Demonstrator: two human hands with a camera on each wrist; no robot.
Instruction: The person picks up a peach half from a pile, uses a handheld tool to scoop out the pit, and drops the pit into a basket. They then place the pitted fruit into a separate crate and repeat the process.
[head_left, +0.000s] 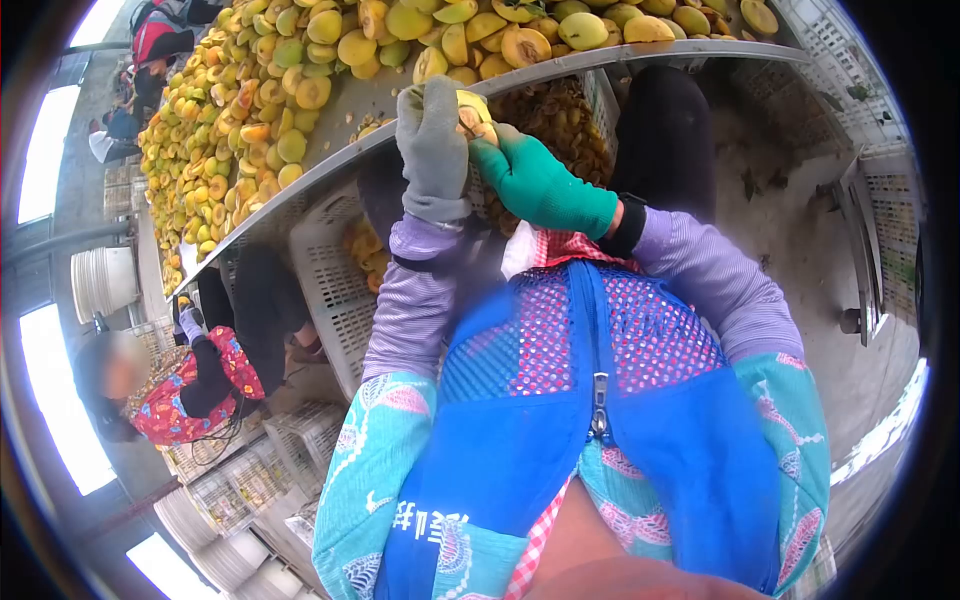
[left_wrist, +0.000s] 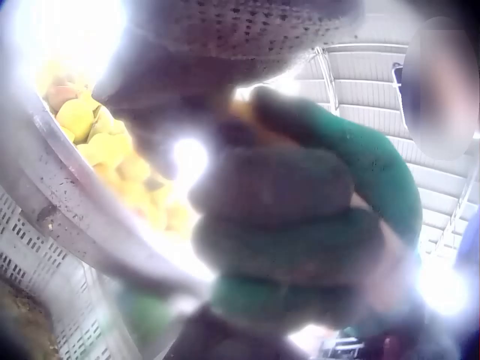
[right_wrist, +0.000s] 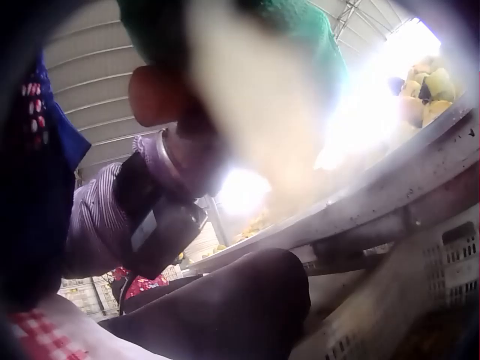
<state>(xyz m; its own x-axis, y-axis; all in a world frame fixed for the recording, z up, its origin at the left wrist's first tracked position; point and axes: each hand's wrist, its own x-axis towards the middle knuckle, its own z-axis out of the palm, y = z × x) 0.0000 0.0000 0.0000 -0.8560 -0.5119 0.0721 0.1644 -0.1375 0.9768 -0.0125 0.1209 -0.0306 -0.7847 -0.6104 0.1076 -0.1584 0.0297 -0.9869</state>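
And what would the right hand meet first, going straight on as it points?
The right hand would likely meet the cut fruit at its fingertips, then the left hand; depth is unclear.

A single piece of yellow fruit (head_left: 474, 112), small enough to sit between the fingers, is held up between the gloved left hand (head_left: 434, 150) and gloved right hand (head_left: 545, 182), near the table's rim (head_left: 700, 46). Its skin is bright yellow on the upper side; below, peach-orange flesh with a browner patch shows. The fingers cover part of it, so its full shape and exact tilt cannot be told.
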